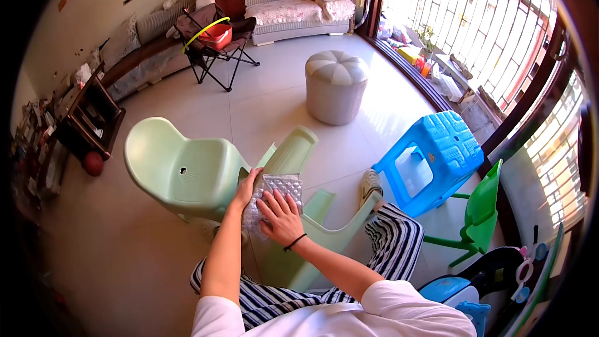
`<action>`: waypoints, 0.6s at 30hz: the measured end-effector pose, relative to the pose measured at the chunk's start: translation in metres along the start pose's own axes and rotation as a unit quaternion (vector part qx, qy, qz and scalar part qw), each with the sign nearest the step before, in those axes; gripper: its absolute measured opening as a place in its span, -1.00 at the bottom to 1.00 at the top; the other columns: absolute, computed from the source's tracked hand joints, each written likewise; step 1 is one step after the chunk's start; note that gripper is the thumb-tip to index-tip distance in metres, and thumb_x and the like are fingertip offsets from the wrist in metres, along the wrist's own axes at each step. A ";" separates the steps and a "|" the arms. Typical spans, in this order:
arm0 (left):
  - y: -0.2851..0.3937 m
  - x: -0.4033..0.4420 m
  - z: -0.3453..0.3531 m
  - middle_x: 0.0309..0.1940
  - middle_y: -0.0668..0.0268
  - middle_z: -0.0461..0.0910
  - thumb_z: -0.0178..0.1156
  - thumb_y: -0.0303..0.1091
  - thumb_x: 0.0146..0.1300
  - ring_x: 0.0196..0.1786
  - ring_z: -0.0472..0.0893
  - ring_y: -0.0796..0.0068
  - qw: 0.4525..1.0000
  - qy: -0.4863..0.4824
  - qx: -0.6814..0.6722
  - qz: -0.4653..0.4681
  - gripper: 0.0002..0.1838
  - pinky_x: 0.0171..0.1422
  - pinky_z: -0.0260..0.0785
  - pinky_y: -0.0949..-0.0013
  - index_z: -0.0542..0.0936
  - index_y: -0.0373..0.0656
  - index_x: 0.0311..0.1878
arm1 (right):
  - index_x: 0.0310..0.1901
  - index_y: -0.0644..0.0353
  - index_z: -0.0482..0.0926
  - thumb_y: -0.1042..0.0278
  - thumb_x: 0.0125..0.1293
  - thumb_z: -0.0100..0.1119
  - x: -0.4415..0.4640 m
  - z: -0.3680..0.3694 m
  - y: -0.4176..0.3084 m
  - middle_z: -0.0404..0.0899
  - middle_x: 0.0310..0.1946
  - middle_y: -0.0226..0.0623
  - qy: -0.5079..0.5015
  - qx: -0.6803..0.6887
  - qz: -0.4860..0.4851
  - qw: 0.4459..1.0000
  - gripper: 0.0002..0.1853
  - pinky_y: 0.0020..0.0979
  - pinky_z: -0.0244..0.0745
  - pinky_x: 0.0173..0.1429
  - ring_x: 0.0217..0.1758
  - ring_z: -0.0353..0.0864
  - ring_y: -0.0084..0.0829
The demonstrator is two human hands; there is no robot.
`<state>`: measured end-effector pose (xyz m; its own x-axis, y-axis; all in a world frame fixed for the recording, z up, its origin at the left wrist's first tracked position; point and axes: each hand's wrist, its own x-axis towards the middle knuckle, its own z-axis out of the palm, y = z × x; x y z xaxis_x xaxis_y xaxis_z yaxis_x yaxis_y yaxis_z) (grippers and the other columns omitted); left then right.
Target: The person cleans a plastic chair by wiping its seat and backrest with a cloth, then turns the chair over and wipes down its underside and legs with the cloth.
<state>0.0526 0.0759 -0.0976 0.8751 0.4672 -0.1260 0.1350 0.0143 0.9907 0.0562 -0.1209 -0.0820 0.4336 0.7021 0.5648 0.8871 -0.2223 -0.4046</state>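
A crinkled, silvery-clear piece of bubble wrap (287,183) lies over my lap, between several pale green plastic parts. My left hand (246,190) is closed around its left edge, with the fingertips partly hidden. Flat across its face rests my right hand (282,218), fingers stretched and slightly spread. Left of my hands is a pale green chair seat (203,168) with a rounded back and a small hole. A curved green panel (294,148) rises just behind the wrap. Beneath my right forearm is another green frame piece (334,240). Whether the wrap covers something cannot be seen.
A blue plastic stool (446,143) lies tilted to the right, beside a green child's chair (480,215). Further off stand a round pouf (336,90) and a folding chair (215,56) bearing a red basket (216,36). A red ball (92,163) sits at left.
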 end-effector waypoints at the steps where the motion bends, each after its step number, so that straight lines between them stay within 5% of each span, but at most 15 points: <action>1: 0.006 -0.003 0.003 0.25 0.19 0.39 -0.27 0.02 0.48 0.31 0.31 0.43 1.000 0.004 0.010 -0.006 -0.41 0.41 0.05 0.40 0.38 -0.31 0.26 | 0.26 -0.05 0.35 0.12 0.14 0.16 -0.007 -0.001 0.003 0.24 0.34 -0.28 -0.013 -0.003 -0.005 1.000 -0.40 -0.07 -0.11 0.47 0.44 0.13 -0.21; 4: -0.003 0.004 0.005 0.25 0.15 0.40 -0.25 0.06 0.45 0.31 0.33 0.32 0.998 0.000 0.066 0.010 -0.39 0.39 0.09 0.33 0.38 -0.27 0.26 | 0.28 -0.08 0.33 0.09 0.17 0.17 -0.063 -0.011 0.017 0.22 0.35 -0.26 -0.071 -0.026 0.013 0.997 -0.40 -0.05 -0.09 0.47 0.44 0.12 -0.14; 7: -0.001 0.004 0.010 0.26 0.12 0.37 -0.16 0.16 0.36 0.31 0.29 0.06 0.956 0.062 0.281 0.048 -0.37 0.39 0.09 0.22 0.37 -0.13 0.28 | 0.34 -0.07 0.26 0.09 0.19 0.16 -0.145 -0.024 0.033 0.17 0.38 -0.20 -0.117 -0.036 0.117 0.986 -0.34 -0.02 -0.09 0.48 0.46 0.07 -0.09; 10: 0.002 0.003 0.012 0.29 0.17 0.35 -0.15 0.18 0.35 0.34 0.26 0.11 0.951 0.063 0.301 0.028 -0.36 0.40 0.07 0.20 0.35 -0.11 0.29 | 0.36 0.12 0.18 0.07 0.19 0.17 -0.185 -0.031 0.037 0.05 0.39 0.05 -0.090 0.016 0.267 0.959 -0.27 0.04 -0.11 0.46 0.47 -0.06 0.10; 13: 0.001 0.003 0.007 0.31 0.20 0.33 -0.14 0.19 0.34 0.36 0.24 0.12 0.952 0.062 0.298 0.012 -0.35 0.41 0.05 0.20 0.34 -0.09 0.31 | 0.36 0.17 0.17 0.06 0.19 0.17 -0.173 -0.015 0.028 0.01 0.40 0.11 -0.054 0.014 0.306 0.950 -0.25 0.06 -0.12 0.46 0.48 -0.12 0.16; 18: 0.002 -0.001 0.004 0.31 0.17 0.33 -0.13 0.17 0.34 0.36 0.25 0.09 0.958 0.064 0.279 0.008 -0.36 0.42 0.04 0.21 0.33 -0.08 0.32 | 0.32 -0.03 0.28 0.15 0.28 0.08 -0.068 0.001 -0.011 0.18 0.38 -0.25 -0.071 -0.003 0.050 0.996 -0.44 -0.07 -0.08 0.48 0.45 0.10 -0.12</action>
<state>0.0533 0.0720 -0.0960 0.8201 0.5682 -0.0682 0.3803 -0.4520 0.8069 0.0169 -0.1658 -0.1163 0.4942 0.7643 0.4143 0.8412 -0.3000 -0.4499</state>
